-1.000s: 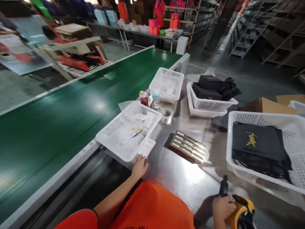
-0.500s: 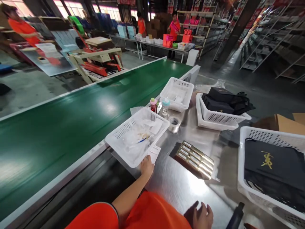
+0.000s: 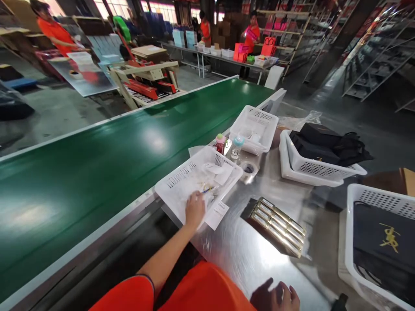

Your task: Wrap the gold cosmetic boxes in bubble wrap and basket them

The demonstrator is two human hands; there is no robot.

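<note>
My left hand (image 3: pixel 195 210) reaches over the near side of a white plastic basket (image 3: pixel 177 177), its fingertips beside a blue pen (image 3: pixel 208 189). Those fingers are smeared and partly hidden, so whether they pinch anything is unclear. Clear plastic and white papers (image 3: pixel 222 174) lie inside the basket. A printed slip (image 3: pixel 218 215) pokes out under the basket's right side, apart from the hand. Low in the picture, my right hand (image 3: pixel 285 298) hovers over the metal table with fingers apart and nothing visible in them. Gold boxes (image 3: pixel 279 226) with white labels sit beyond it in a block.
A green conveyor belt (image 3: pixel 129 134) runs along the left. Past the basket stand a red bottle (image 3: pixel 220 144), a clear bottle (image 3: pixel 236 149) and a tape roll (image 3: pixel 248 168). Baskets with black bags (image 3: pixel 382 233) line the right. Co-workers in orange (image 3: pixel 58 32) stand farther back.
My left hand has left the printed slip at the basket's edge and moved into the basket by the pen. The view has swung slightly left. My right hand stays low over the table.
</note>
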